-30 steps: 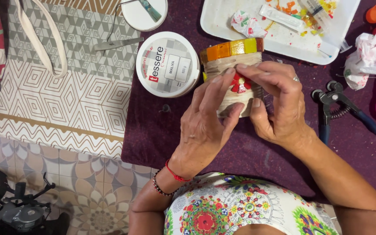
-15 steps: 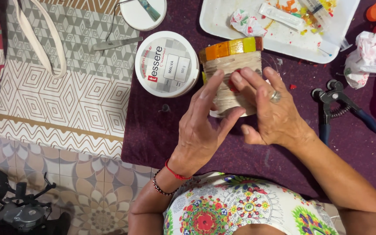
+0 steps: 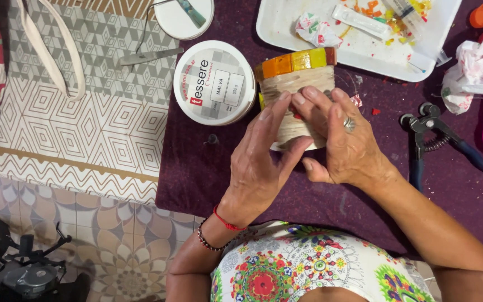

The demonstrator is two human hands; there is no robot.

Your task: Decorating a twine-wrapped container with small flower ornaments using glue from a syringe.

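Observation:
A jar (image 3: 296,84) wrapped in pale twine lies on its side on a dark purple cloth (image 3: 197,168), with a band of orange, yellow and red mosaic tiles around its far end. My left hand (image 3: 261,162) cups the jar's near left side, thumb underneath. My right hand (image 3: 339,142), wearing a ring, presses its fingertips onto the twine-covered side of the jar. Both hands cover most of the jar's near half.
A round white lidded tub (image 3: 214,82) stands left of the jar. A white tray (image 3: 359,33) with tile bits and crumpled paper sits behind. Blue-handled nippers (image 3: 434,140) lie to the right. Tweezers (image 3: 149,56) and a small white lid (image 3: 184,17) lie at back left.
The jar has been turned, so the red-and-white piece seen on its side earlier is hidden. My right hand's fingers have shifted up onto the twine.

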